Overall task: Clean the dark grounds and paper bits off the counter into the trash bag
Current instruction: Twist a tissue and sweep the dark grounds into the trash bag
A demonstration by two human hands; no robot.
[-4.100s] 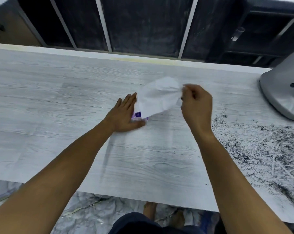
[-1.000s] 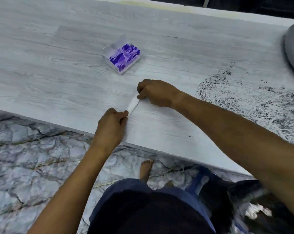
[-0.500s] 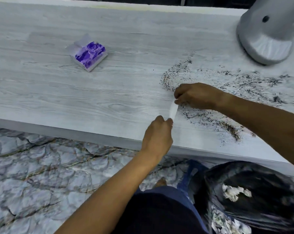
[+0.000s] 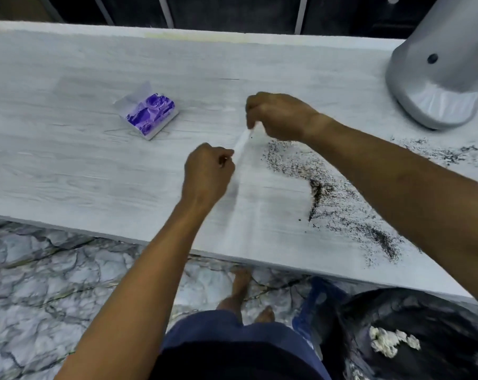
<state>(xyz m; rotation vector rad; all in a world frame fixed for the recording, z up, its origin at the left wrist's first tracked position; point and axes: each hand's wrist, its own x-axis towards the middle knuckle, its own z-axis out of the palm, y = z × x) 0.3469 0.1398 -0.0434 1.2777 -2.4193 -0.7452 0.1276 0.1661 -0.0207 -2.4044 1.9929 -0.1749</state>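
Both the left hand [image 4: 207, 174] and right hand [image 4: 276, 116] pinch what looks like a folded tissue [image 4: 242, 145] just beside the dark grounds [image 4: 322, 187], which mostly lie unswept across the worktop [image 4: 81, 165], while the trash bag [image 4: 424, 325] below holds some crumpled paper.

Tissue pack [image 4: 150, 116] sits on counter [image 4: 67, 165] at left-centre, w/ left hand [image 4: 208, 175] nearer the front edge and right hand [image 4: 277, 116] further back and to its right; a twisted tissue [image 4: 242, 142] stretches btwn them, pinched at each end above the surface. Grounds [image 4: 318, 187] lie scattered on counter right of the hands, reaching toward front edge; appliance base [image 4: 435, 78] stands at far right rear. Trash bag [image 4: 424, 325] is below counter's front edge at right, paper bits [image 4: 388, 342] inside it.
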